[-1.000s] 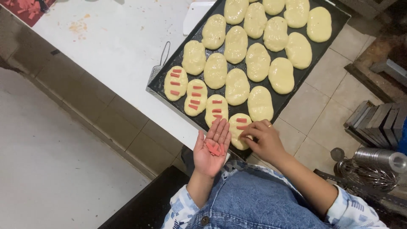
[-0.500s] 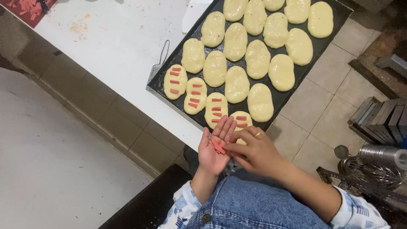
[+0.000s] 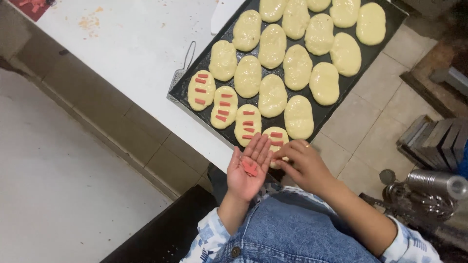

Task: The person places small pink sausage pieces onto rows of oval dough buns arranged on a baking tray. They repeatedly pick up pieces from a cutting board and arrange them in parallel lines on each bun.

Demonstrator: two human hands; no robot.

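A black baking tray [image 3: 195, 73] on the white counter holds several pale oval dough pieces [image 3: 272, 95]. The ones along its near-left edge carry red strips [image 3: 222, 108]. My left hand [image 3: 248, 168] is palm up just off the tray's near corner, with a few red strips [image 3: 249, 168] lying on it. My right hand [image 3: 304, 165], with a ring on one finger, sits beside it. Its fingertips are pinched together over the nearest dough piece [image 3: 275, 136], which has red strips on top. Whether a strip is between those fingertips is hidden.
The white counter [image 3: 136, 44] stretches left of the tray, with a small wire tool [image 3: 183, 63] by the tray's edge. Below the counter is a tiled wall face. Metal mixer parts and a whisk [image 3: 429, 195] stand on the tiled floor at right.
My right hand left the nearest dough piece, reached over to the left palm, and has moved back toward that dough piece. The left palm stayed up near the tray's corner.
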